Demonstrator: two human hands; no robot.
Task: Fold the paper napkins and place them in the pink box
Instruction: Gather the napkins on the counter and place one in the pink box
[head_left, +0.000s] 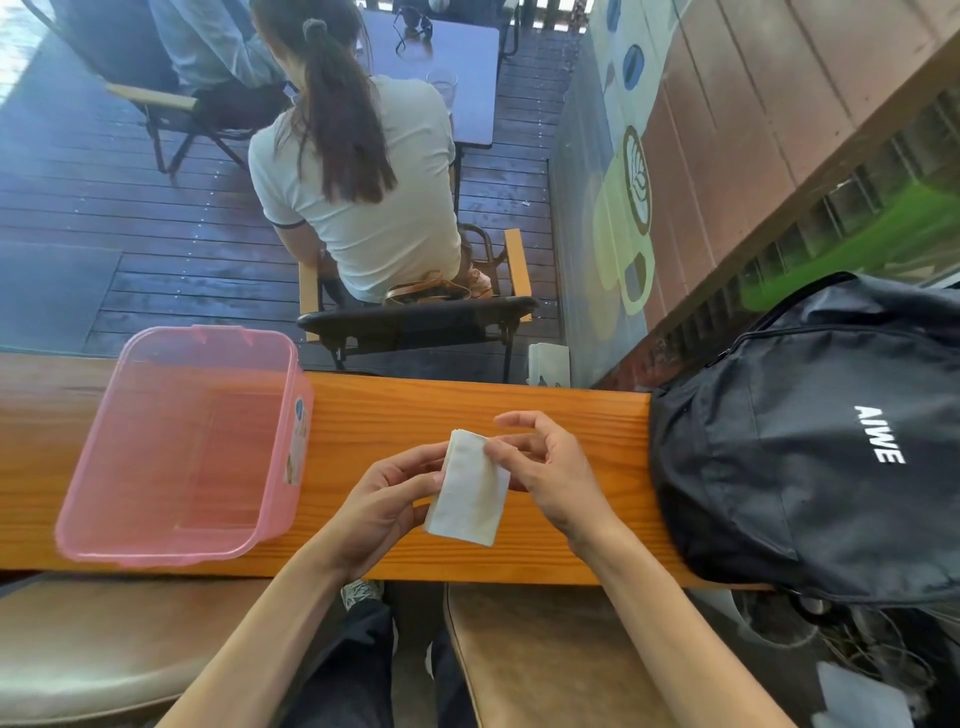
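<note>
— Two hands on one white napkin (467, 491), is that right?
— Yes. The left hand (382, 501) pinches its left long edge, thumb on top; the right hand (550, 475) has fingertips on the far right corner, its other fingers spread loose.
— Which way does it run?
— It is a folded oblong held over the wooden counter (389, 410), long axis near to far, the far end leaning slightly left.
— And the pink box (179, 444)?
— Left of the hands, apart from them, open and showing nothing inside; its near left corner overhangs the counter's near edge.
— Room to move?
— Bare wood lies between box and napkin. A black backpack (810, 441) blocks the counter's right end, near the right hand.
</note>
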